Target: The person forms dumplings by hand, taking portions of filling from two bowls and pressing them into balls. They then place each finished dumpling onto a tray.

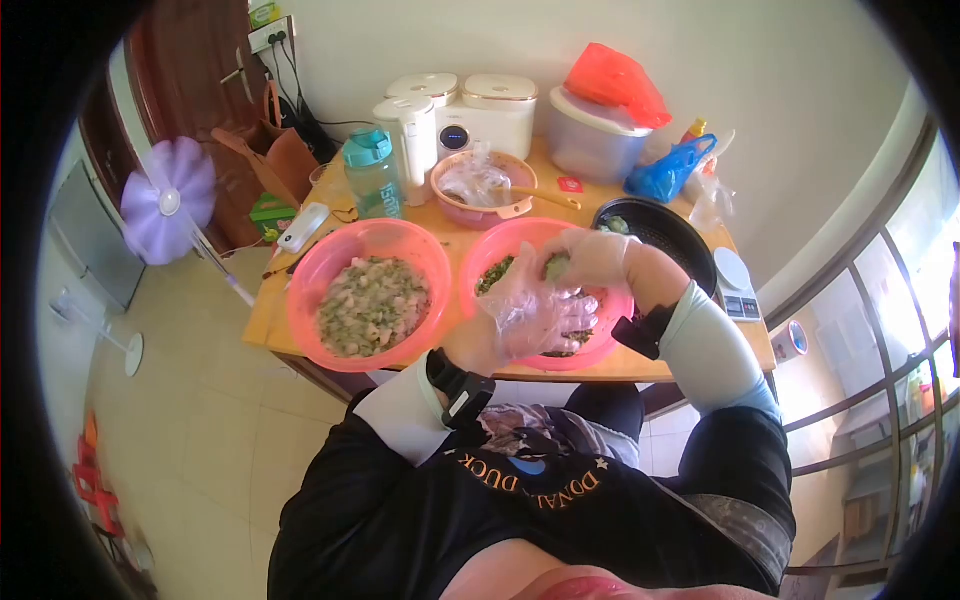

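Note:
My left hand (535,315), in a clear plastic glove, is held over the right-hand pink basin (622,308) with its fingers spread. My right hand (597,257), gloved the same way, curls its fingers around a small green lump (556,267) just above my left hand. Chopped dark-green filling (493,274) shows in this basin, partly hidden by my hands. Another green lump (615,224) lies in the round black pan (690,240) behind my right hand. To the left, a second pink basin (300,310) contains a pale diced mix with green bits (368,305).
Behind the basins stand a teal-lidded bottle (372,180), a colander (520,208) with a plastic bag, a white appliance (500,115) and a lidded tub (590,150). A kitchen scale (738,300) is at the right edge. A fan (168,202) spins at left.

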Demonstrator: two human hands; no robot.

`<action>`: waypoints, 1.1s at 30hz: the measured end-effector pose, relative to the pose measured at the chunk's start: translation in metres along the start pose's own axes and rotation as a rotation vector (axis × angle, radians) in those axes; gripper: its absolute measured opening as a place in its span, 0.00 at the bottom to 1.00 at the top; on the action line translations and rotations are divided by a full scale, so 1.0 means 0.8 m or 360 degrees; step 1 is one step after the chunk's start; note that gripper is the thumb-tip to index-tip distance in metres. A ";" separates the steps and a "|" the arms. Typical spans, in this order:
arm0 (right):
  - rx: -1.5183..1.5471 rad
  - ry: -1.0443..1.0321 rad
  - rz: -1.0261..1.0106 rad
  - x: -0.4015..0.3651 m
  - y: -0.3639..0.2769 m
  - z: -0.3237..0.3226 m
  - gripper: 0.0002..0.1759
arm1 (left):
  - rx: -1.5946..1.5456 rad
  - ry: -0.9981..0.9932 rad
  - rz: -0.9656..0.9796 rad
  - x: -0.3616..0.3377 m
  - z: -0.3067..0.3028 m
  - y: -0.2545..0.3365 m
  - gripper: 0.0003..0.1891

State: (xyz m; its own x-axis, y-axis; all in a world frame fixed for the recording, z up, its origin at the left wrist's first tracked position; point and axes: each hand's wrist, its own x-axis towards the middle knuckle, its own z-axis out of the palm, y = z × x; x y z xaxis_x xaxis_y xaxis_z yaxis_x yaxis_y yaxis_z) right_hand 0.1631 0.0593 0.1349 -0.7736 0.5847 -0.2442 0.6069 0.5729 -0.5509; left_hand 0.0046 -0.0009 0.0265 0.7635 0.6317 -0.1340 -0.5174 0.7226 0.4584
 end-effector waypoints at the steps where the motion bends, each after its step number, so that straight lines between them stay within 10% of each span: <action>1: 0.0240 -0.0042 0.0235 -0.005 -0.005 -0.007 0.18 | 0.0000 -0.0003 -0.0012 -0.003 0.003 -0.002 0.52; 6: 0.1427 0.0174 0.0102 -0.001 0.117 -0.039 0.15 | 0.0317 0.0376 0.0206 -0.041 0.011 -0.008 0.45; 10: 0.1308 0.0285 0.0257 -0.008 0.225 -0.078 0.10 | 0.0489 0.0515 0.0587 -0.069 0.018 -0.009 0.34; 13: 0.0453 0.0202 0.0776 0.000 0.295 -0.075 0.06 | 0.0535 0.0658 0.0639 -0.064 0.011 -0.008 0.33; 15: -0.1389 -0.0207 -0.0054 0.006 0.312 -0.066 0.06 | 0.0478 0.0640 0.0625 -0.057 -0.004 -0.006 0.31; 16: -0.0761 -0.0116 0.0653 0.007 0.298 -0.056 0.11 | 0.0444 0.0665 0.0656 -0.055 -0.008 -0.007 0.30; 17: -0.1075 -0.0012 0.0226 0.035 0.387 -0.033 0.13 | 0.0411 0.0691 0.0689 -0.051 -0.010 -0.007 0.29; 19: -0.0623 -0.0037 0.0890 0.056 0.336 -0.018 0.15 | 0.0395 0.0742 0.0680 -0.047 -0.004 -0.007 0.27; 33: -0.0808 -0.0021 0.0192 0.045 0.310 -0.011 0.32 | 0.0890 0.0879 0.0813 -0.039 0.004 -0.016 0.31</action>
State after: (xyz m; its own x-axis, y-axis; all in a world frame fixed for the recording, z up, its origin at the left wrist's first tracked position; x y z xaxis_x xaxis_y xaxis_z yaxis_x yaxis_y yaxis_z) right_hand 0.2877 0.2273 -0.0038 -0.6928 0.6585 -0.2940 0.7014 0.7100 -0.0626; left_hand -0.0117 -0.0308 0.0278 0.1290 0.9828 -0.1323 -0.3690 0.1715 0.9135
